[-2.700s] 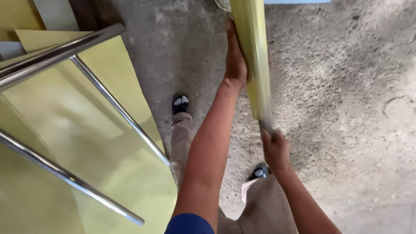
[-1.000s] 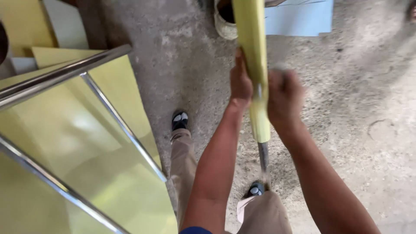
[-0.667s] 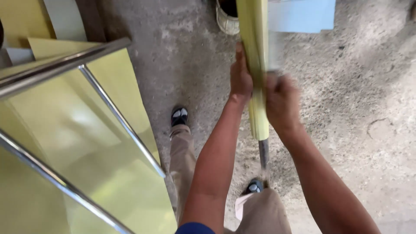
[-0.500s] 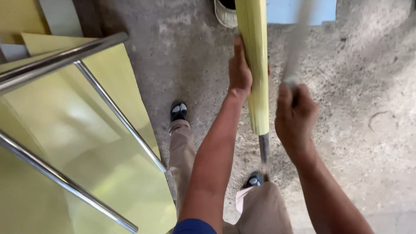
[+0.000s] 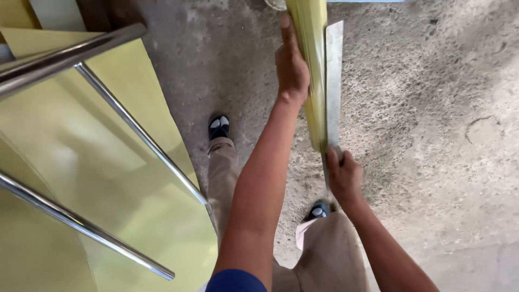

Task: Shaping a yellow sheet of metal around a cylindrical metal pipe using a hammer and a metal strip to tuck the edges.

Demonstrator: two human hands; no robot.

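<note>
Left hand [image 5: 292, 67] wrapped around the left face of a long pale-yellow flat strip [image 5: 313, 70] held edge-up over the concrete floor [image 5: 432, 119]; right hand [image 5: 343, 176] closed on the handle end of a flat grey metal blade [image 5: 333, 81] lying flush along the strip's right side. Hands well apart, one high on the strip, one below its lower end. Risk, my read: blade edge sits near the left fingers, so a slip off the strip would run toward them or down at the shoe [image 5: 319, 210] under the strip. Left of the strip: yellow-green sheets [image 5: 92, 162] under chrome tubes [image 5: 135, 130]. Strip's top is cut off by the frame; blade handle hidden in the fist; can't tell which blade edge is sharp.
</note>
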